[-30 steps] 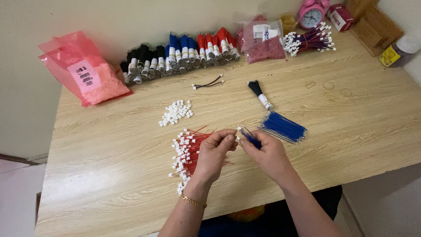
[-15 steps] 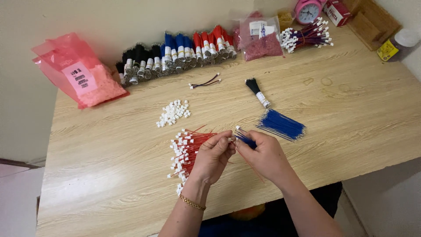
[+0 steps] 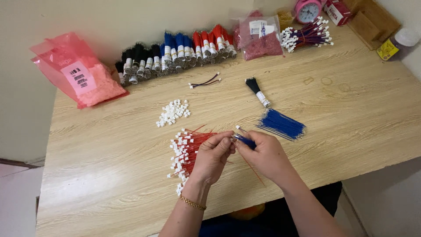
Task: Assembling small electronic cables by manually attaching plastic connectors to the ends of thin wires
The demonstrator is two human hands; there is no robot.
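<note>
My left hand (image 3: 213, 156) pinches a small white connector with a red wire, right above a pile of red wires with white connectors (image 3: 186, 153). Close against it, my right hand (image 3: 263, 156) grips a short blue wire (image 3: 245, 141) whose tip points at the left fingertips. A loose bundle of blue wires (image 3: 280, 124) lies just beyond the right hand. A small heap of white connectors (image 3: 172, 113) sits further back on the wooden table (image 3: 351, 114).
Along the back stand bundled black, blue and red wires (image 3: 175, 52), a pink bag of parts (image 3: 79, 77), a clear bag of red parts (image 3: 261, 37), a bunch of finished wires (image 3: 307, 36), a pink clock (image 3: 308, 9) and a black wire bundle (image 3: 258, 90).
Both hands stay together at the same spot; only the fingers shift slightly around the connector and blue wire. The view has tilted a little.
</note>
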